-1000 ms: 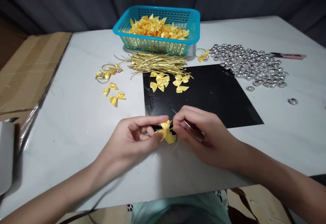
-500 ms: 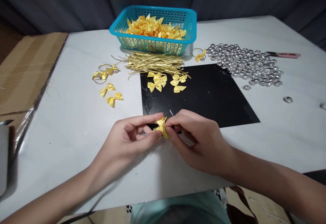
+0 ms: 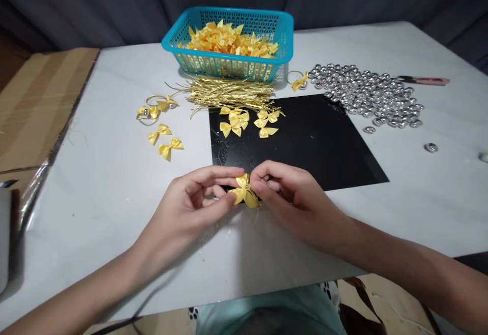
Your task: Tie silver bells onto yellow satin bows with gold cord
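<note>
Between my two hands, over the front edge of a black mat (image 3: 305, 147), is a yellow ribbon bow (image 3: 244, 191). My left hand (image 3: 204, 192) pinches its left side between thumb and fingertips. My right hand (image 3: 292, 198) has thumb and index finger pressed together at the bow's right side; a thin gold strand shows near these fingertips, partly hidden. Several loose yellow bows (image 3: 235, 120) lie on the mat's far left part, just in front of a bundle of gold twist ties (image 3: 229, 93). Two more bows (image 3: 171, 148) rest on the white table to the left.
A teal basket (image 3: 229, 60) filled with yellow bows stands at the back. Silver bells (image 3: 369, 91) are heaped at right beside pink-handled snippers (image 3: 429, 81). Bows with gold loops and bells (image 3: 148, 113) lie at left. Flattened cardboard (image 3: 41, 111) covers the left side.
My right fingertips have shifted slightly up and right on the bow. The bow is turned, showing more of its loops and tails. My left hand keeps its pinch.
</note>
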### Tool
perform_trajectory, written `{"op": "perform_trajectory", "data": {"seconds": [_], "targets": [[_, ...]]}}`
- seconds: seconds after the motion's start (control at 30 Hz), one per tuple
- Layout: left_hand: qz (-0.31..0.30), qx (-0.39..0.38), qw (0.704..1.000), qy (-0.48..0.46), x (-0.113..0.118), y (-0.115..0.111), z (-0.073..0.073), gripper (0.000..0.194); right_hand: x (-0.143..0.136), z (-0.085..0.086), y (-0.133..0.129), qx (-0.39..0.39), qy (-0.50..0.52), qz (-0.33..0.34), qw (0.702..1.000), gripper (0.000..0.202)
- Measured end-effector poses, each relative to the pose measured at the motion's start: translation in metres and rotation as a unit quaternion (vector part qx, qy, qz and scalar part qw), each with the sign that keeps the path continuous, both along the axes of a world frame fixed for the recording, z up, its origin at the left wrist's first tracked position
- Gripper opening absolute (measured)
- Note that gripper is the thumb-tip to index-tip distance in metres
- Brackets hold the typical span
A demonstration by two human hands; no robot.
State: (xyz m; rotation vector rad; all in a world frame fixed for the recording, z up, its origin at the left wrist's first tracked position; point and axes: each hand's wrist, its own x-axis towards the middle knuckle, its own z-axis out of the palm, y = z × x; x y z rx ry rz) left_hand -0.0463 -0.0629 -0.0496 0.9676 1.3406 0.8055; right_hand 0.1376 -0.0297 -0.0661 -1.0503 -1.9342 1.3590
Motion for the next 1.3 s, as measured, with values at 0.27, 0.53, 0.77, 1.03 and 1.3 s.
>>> {"op": "perform_trajectory", "data": {"seconds": [0.27,0.53,0.77,1.03,1.3], "targets": [[0.026,-0.005,0.999,0.042,0.000,0.000,0.003,0.013,-0.003,0.004,-0.005,0.100,-0.028,-0.074,0.992,0.018],[0.048,0.010,0.998,0.049,0.001,0.001,0.003,0.015,-0.005,0.000,-0.007,0.194,-0.059,-0.052,0.978,0.010],[0.035,0.013,0.999,0.035,0.000,0.000,-0.002,0.010,-0.002,-0.001,-0.004,0.118,-0.045,-0.024,0.992,0.017],[0.039,0.034,0.997,0.049,0.000,0.002,0.004,0.006,-0.001,0.003,-0.001,-0.033,-0.008,-0.015,0.999,0.019],[0.043,0.041,0.998,0.029,0.002,0.004,0.004,0.006,0.001,0.006,0.005,-0.056,0.024,-0.001,0.998,0.017]]}}
